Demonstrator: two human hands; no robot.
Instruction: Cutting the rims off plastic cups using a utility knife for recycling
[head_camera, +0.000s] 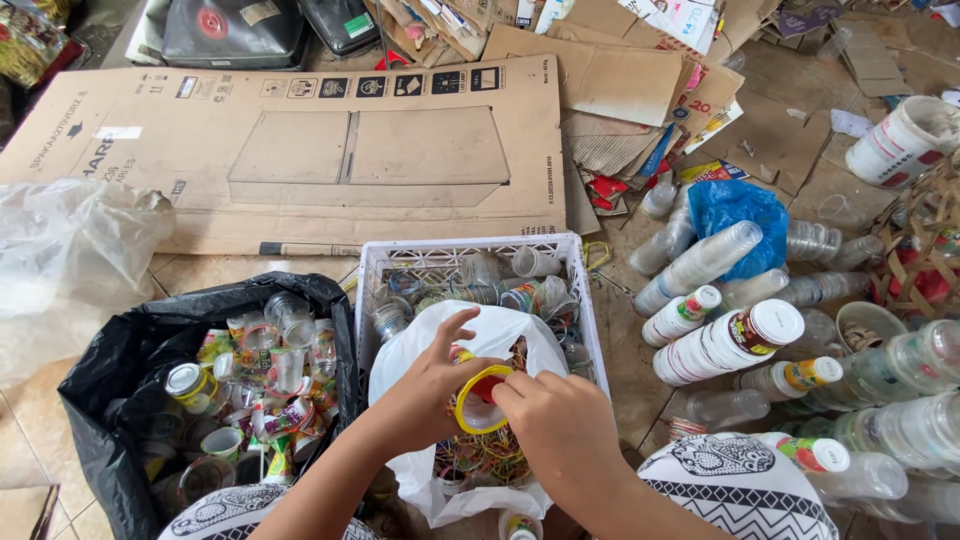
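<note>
Both hands meet over the white plastic bag (450, 330): the left hand (425, 385) and the right hand (560, 420) each pinch the yellow-rimmed cup (482, 400), which sits between their fingertips just above the bag's open mouth. That bag lies in a white plastic crate (575, 290) of clear cups, with a black bag (110, 380) of used cups just to the left. Beyond lie stacked clear cups (700, 265) on the floor at right and a large flattened cardboard box (300, 150) farther off.
</note>
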